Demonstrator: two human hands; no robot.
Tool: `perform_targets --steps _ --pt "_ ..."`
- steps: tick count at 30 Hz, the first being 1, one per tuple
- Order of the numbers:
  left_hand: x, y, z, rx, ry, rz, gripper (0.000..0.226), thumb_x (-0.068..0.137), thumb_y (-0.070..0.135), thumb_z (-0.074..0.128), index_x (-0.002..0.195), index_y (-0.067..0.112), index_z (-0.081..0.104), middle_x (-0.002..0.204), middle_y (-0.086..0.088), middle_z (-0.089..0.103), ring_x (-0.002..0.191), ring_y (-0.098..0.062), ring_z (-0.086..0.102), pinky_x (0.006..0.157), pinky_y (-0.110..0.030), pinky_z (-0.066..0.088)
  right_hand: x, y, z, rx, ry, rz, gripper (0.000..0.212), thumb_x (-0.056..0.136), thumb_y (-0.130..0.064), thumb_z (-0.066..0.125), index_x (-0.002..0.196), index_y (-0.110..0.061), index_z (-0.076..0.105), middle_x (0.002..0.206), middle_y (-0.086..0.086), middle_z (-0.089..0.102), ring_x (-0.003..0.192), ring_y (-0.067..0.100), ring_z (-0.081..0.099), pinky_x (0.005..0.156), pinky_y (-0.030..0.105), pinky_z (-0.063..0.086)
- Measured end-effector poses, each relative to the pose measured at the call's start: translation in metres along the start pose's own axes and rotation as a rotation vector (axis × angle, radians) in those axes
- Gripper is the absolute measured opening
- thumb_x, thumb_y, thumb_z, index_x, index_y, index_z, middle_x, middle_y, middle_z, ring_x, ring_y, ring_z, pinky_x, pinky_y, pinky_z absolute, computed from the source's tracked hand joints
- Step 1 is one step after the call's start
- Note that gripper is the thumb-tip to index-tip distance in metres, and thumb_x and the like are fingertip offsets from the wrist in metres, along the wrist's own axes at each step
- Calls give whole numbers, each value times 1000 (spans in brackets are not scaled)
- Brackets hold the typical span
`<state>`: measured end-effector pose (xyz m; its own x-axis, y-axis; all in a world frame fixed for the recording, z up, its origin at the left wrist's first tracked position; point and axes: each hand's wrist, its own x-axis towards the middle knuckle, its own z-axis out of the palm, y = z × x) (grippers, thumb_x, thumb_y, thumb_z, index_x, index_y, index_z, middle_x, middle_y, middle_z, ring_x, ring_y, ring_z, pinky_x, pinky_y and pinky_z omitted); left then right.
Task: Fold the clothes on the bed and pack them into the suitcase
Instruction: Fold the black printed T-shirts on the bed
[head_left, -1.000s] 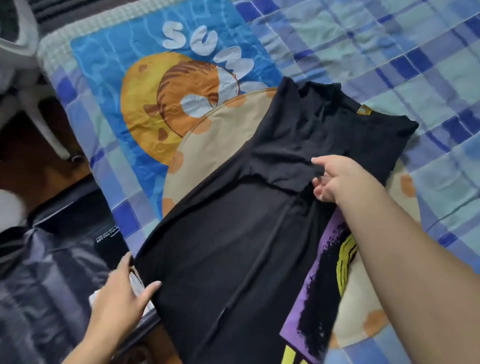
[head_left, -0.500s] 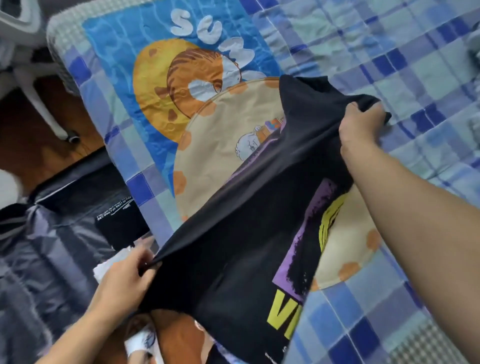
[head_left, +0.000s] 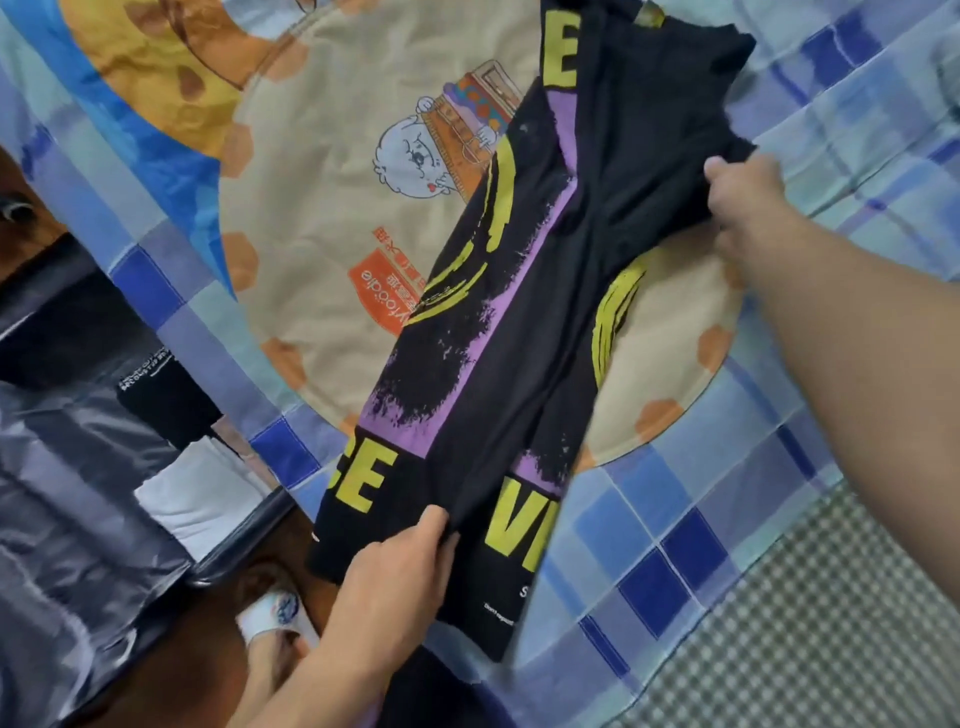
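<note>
Checked bedsheet (head_left: 779, 493), cartoon blanket (head_left: 322, 218), open suitcase (head_left: 62, 493) beside bed

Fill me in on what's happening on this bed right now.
A person is folding a black T-shirt with a purple and yellow print on a checked bedspread. The left hand grips the hem end near the bed's edge, and the right hand pinches the fabric at the far, shoulder end. The shirt lies as a long, narrow strip across a round cartoon cushion. The open suitcase sits on the floor beside the bed, with folded clothes already inside.
</note>
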<state>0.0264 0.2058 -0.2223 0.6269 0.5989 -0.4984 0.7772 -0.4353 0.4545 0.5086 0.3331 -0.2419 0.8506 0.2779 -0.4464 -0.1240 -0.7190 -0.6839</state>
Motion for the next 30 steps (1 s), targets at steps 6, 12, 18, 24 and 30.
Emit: perform_targets --steps 6,12,18,24,30 --pt "-19 51 -15 37 -54 -67 23 105 40 36 91 27 23 62 2 44 58 -33 55 52 -39 37 0 -31 -21 -39 106 -80 25 93 -27 39 117 -25 49 108 -5 54 104 21 58 96 37 53" --pt "-12 75 19 177 -113 26 43 90 44 62 84 26 24 63 4 51 40 -23 55 42 -30 19 15 -7 -31 -263 53 -1 53 104 -29 44 152 -15 30 154 8 38 136 24 43 110 26 32" --pt "-41 58 31 61 -45 210 27 92 52 54 77 30 47 69 9 48 56 -13 56 49 -28 39 8 49 -24 -447 189 71 47 93 -20 44 140 -20 40 147 5 37 120 27 48 104 36 35" --pt "-20 -8 4 -159 189 -676 63 88 52 67 137 15 51 130 -12 50 125 -33 44 106 -51 40 -18 45 -6 -678 169 -499 63 97 -40 41 156 -23 28 164 9 18 148 33 19 119 44 21" --pt "-7 -37 -13 -415 -96 -660 26 89 52 69 99 29 63 97 6 71 94 -23 67 86 -49 54 -16 63 24 -972 -246 -606 67 101 -59 23 160 -33 6 169 2 -4 154 29 -1 124 51 4"
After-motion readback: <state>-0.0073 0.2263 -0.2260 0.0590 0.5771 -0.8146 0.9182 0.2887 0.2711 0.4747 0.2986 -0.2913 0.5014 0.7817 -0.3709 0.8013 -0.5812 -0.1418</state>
